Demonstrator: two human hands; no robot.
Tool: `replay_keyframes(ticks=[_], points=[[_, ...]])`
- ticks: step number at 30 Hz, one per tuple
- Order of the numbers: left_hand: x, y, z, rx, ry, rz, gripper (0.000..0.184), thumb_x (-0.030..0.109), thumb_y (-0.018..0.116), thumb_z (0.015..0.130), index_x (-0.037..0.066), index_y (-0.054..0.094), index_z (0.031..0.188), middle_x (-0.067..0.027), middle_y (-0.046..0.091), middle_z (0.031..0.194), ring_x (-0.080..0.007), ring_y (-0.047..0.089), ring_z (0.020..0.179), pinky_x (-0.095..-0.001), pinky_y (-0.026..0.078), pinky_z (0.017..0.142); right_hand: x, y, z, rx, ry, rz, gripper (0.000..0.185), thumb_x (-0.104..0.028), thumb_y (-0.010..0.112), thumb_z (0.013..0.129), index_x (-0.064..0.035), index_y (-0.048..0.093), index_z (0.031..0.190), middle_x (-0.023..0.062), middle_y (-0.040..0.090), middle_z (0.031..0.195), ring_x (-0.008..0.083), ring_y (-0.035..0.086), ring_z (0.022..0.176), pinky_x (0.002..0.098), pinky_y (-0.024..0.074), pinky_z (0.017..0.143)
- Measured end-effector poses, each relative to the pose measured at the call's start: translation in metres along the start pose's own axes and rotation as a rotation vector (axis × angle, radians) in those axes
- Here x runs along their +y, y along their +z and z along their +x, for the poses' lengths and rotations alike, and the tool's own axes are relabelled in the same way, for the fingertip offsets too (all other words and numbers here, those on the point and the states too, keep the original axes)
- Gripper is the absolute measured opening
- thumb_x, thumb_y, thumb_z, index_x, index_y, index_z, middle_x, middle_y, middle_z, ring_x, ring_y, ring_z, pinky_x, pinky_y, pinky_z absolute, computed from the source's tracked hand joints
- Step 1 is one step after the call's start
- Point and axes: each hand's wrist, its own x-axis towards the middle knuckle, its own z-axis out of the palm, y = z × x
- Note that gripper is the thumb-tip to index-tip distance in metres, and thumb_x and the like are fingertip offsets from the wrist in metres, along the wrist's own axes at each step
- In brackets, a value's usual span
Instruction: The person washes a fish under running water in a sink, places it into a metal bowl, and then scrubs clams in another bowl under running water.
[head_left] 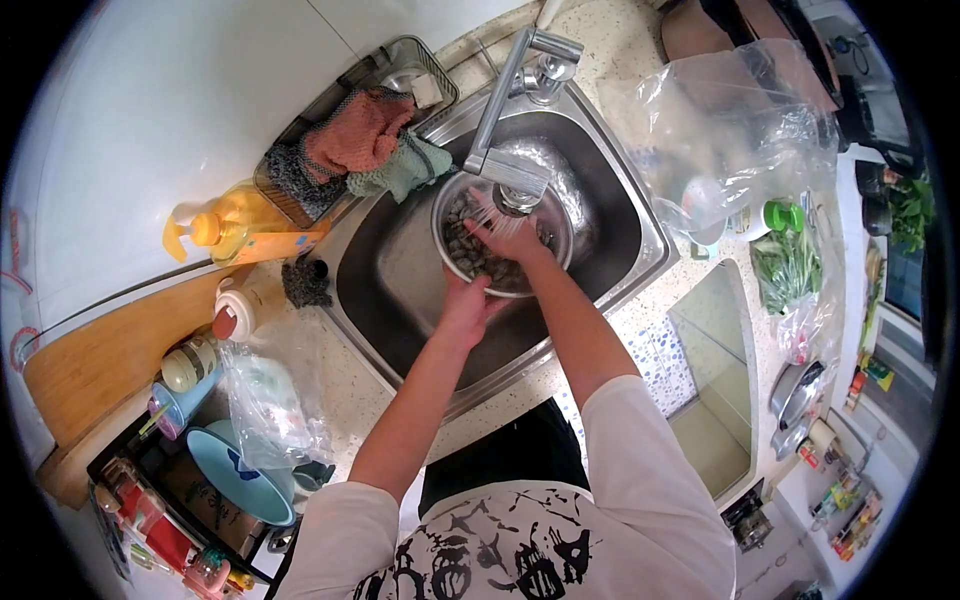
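Observation:
A round metal bowl [440, 228] holds many small dark shellfish-like pieces [470, 250] inside the steel sink [400, 330]. My left hand [468, 305] grips the bowl's near rim from the lower left, its fingers wrapped round the edge. Over the bowl, my right hand [510, 238] rests among the pieces with its fingers spread. Water runs in a spray from the faucet [520, 180] onto that hand. Whatever lies under the right palm is hidden.
A rack [445, 85] with cloths [360, 135] stands at the sink's upper left, beside a yellow soap bottle [240, 220]. Plastic bags [740, 130] and leafy greens [785, 270] lie on the right counter. A blue basin [240, 475] is at the lower left.

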Motion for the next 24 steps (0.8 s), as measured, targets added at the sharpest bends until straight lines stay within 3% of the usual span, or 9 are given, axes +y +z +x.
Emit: replay_keyframes(ticks=[2,5,12,24], points=[[0.002,0.006,-0.003,-0.01,0.026,0.005,0.07,-0.003,0.043,0.095,0.029,0.013,0.149,-0.0126,0.037,0.148,-0.0337,0.052,0.127,-0.0501,0.058,0.091,0.005,-0.001,0.005,-0.042,0.014,0.127,0.088,-0.08,0.05,0.082,-0.0287,0.036,0.152,0.0067,0.029,0.16,0.0437,0.025,0.142,0.0713,0.0288,0.106],[0.009,0.015,-0.007,-0.001,0.015,-0.011,0.07,-0.004,0.042,0.094,0.029,0.013,0.149,-0.0129,0.036,0.149,-0.0338,0.051,0.128,-0.0525,0.057,0.094,0.024,0.025,0.018,0.002,-0.006,0.184,0.091,-0.08,0.053,0.079,-0.0298,0.034,0.153,0.0056,0.028,0.16,0.0431,0.024,0.143,0.0715,0.0269,0.107],[0.017,0.029,-0.01,-0.029,-0.005,-0.041,0.074,-0.005,0.042,0.095,0.031,0.009,0.15,-0.0124,0.032,0.151,-0.0334,0.049,0.13,-0.0542,0.055,0.096,0.041,0.032,0.039,-0.103,-0.062,0.196,0.094,-0.08,0.055,0.078,-0.0307,0.031,0.154,0.0069,0.026,0.161,0.0424,0.022,0.144,0.0677,0.0232,0.112],[0.018,0.042,-0.005,0.011,-0.022,-0.046,0.081,-0.006,0.041,0.095,0.036,0.001,0.151,-0.0127,0.03,0.152,-0.0337,0.052,0.126,-0.0552,0.056,0.092,0.047,0.022,0.036,-0.221,-0.131,0.204,0.087,-0.07,0.058,0.082,-0.0254,0.034,0.152,0.0102,0.03,0.158,0.0412,0.025,0.143,0.0619,0.0257,0.113]])
